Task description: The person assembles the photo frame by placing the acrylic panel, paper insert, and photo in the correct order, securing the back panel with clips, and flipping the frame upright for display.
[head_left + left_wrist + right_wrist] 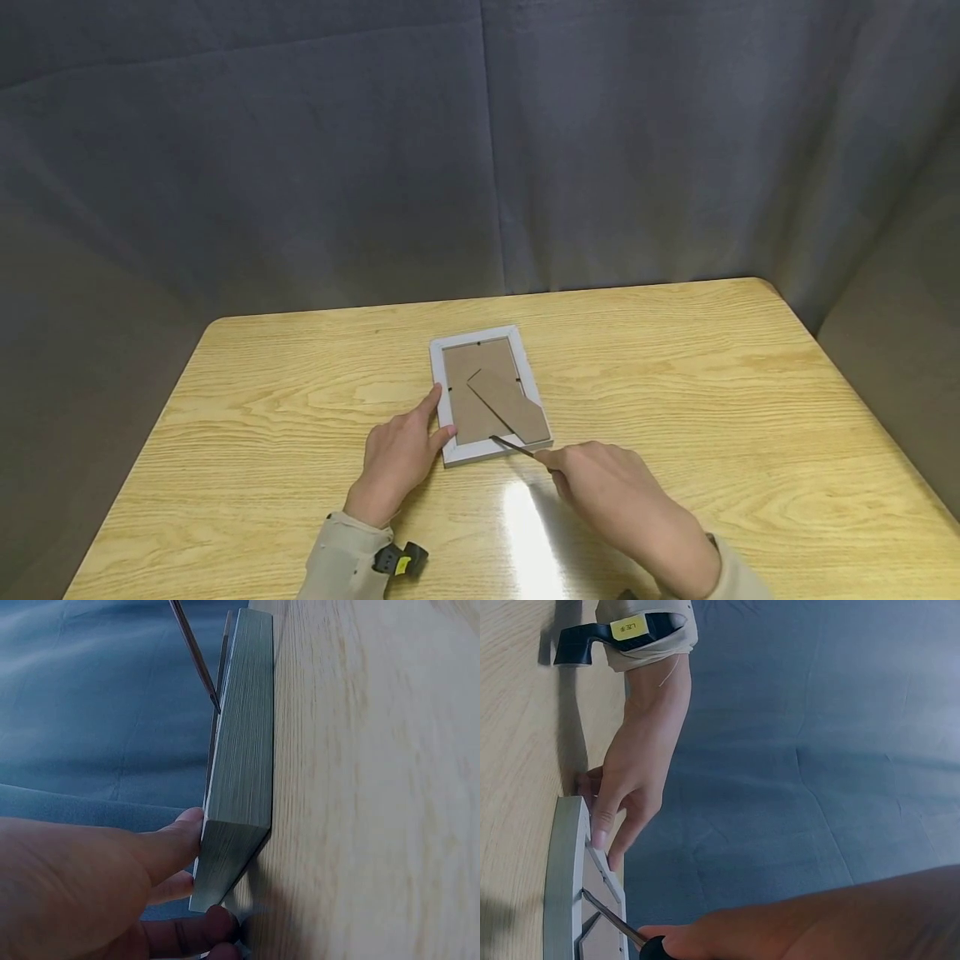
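A white picture frame lies face down on the wooden table, its brown backing board and fold-out stand showing. My left hand holds the frame by its left side, thumb near the lower-left corner; other fingers sit against the outer edge in the left wrist view. In my right hand is a screwdriver with a thin metal shaft and a black handle. Its tip meets the lower inner edge of the frame, where the backing board ends. Most of the handle is hidden in the hand.
The wooden table reaches out on both sides of the frame. Behind it hangs a dark grey curtain. A black wrist device with a yellow label is strapped over the left sleeve.
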Demonstrator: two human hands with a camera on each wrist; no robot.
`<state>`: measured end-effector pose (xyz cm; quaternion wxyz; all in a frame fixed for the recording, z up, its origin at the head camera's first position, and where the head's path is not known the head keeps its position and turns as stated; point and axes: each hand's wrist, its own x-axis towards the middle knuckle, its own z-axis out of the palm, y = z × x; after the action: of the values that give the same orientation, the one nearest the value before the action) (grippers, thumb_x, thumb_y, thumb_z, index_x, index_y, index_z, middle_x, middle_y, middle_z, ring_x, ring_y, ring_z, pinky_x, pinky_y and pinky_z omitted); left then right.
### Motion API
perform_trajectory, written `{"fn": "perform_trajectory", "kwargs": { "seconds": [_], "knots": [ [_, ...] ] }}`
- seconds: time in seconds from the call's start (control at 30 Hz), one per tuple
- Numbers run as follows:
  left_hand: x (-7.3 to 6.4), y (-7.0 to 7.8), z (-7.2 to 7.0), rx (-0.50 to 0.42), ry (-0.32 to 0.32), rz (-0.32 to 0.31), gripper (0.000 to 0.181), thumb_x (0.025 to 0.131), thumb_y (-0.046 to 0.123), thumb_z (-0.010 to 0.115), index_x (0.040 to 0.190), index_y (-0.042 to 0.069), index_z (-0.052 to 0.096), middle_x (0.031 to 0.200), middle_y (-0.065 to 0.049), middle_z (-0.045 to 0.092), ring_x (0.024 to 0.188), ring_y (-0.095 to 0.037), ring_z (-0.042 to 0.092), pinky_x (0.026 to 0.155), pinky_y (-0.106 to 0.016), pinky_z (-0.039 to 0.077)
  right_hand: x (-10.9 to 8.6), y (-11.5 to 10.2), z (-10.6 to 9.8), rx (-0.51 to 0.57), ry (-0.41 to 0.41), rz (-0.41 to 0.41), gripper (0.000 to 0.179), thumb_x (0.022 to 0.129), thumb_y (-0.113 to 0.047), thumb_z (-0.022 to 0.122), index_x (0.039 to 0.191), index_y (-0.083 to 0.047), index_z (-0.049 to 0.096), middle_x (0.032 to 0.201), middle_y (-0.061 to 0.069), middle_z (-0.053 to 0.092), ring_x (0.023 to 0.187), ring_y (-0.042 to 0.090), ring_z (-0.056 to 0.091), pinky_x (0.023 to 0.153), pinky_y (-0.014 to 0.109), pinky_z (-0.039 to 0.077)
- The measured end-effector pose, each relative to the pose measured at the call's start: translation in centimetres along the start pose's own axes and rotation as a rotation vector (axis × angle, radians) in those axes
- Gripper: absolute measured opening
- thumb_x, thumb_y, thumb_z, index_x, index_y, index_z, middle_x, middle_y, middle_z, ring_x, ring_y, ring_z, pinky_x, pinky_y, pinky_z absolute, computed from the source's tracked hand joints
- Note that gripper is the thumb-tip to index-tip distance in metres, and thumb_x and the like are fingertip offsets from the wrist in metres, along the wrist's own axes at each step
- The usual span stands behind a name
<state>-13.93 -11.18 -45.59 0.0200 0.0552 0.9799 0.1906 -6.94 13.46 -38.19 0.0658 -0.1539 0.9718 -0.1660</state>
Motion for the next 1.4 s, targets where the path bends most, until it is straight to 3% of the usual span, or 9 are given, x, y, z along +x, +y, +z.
{"fn": "perform_trajectory", "kwargs": {
  "seconds": [0.37,0.57,0.67,1.3,1.4],
  "knots": [
    [0.03,0.06,-0.09,0.002,-0.004,0.001,0.065,0.096,0.039,0.067,0.152,0.014,0.047,0.050,-0.001,0.045,0.045,-0.012,0.028,0.043,-0.028,0.022,0.09,-0.01,0.16,-0.034,0.013,-0.030,0.033,0.093,-0.001,0.059,0.113,-0.021,0.076,0.053,-0.009,0.027,0.052,0.007,0.023,0.044,0.022,0.022],
    [0.03,0.11,-0.04,0.003,0.000,0.008,0.065,0.096,0.039,0.067,0.152,0.013,0.047,0.049,-0.001,0.045,0.045,-0.012,0.028,0.043,-0.027,0.022,0.15,-0.03,0.24,-0.040,0.010,-0.030,0.021,0.090,0.000,0.060,0.083,-0.020,0.062,0.054,-0.009,0.026,0.053,0.007,0.022,0.044,0.023,0.022],
    [0.02,0.13,-0.01,0.003,0.001,0.010,0.065,0.096,0.038,0.067,0.152,0.013,0.047,0.049,-0.001,0.045,0.045,-0.012,0.028,0.042,-0.027,0.022,0.19,0.00,0.30,-0.043,0.013,-0.030,0.024,0.090,0.000,0.060,0.079,-0.021,0.057,0.054,-0.009,0.025,0.053,0.008,0.022,0.044,0.024,0.022],
    [-0.06,0.10,-0.25,0.019,-0.013,-0.005,0.065,0.097,0.041,0.066,0.153,0.015,0.046,0.051,-0.002,0.046,0.045,-0.013,0.029,0.043,-0.028,0.023,0.21,0.01,0.40,-0.036,0.026,-0.041,0.022,0.090,0.000,0.060,0.095,-0.018,0.071,0.054,-0.009,0.025,0.052,0.008,0.023,0.043,0.023,0.022],
    [-0.02,0.10,-0.11,0.012,-0.013,-0.002,0.065,0.096,0.041,0.066,0.153,0.015,0.046,0.050,-0.001,0.044,0.045,-0.012,0.028,0.043,-0.028,0.022,0.03,0.20,0.29,-0.030,0.022,-0.037,0.029,0.091,0.000,0.059,0.105,-0.020,0.074,0.055,-0.009,0.025,0.053,0.007,0.021,0.044,0.023,0.021]
  ]
}}
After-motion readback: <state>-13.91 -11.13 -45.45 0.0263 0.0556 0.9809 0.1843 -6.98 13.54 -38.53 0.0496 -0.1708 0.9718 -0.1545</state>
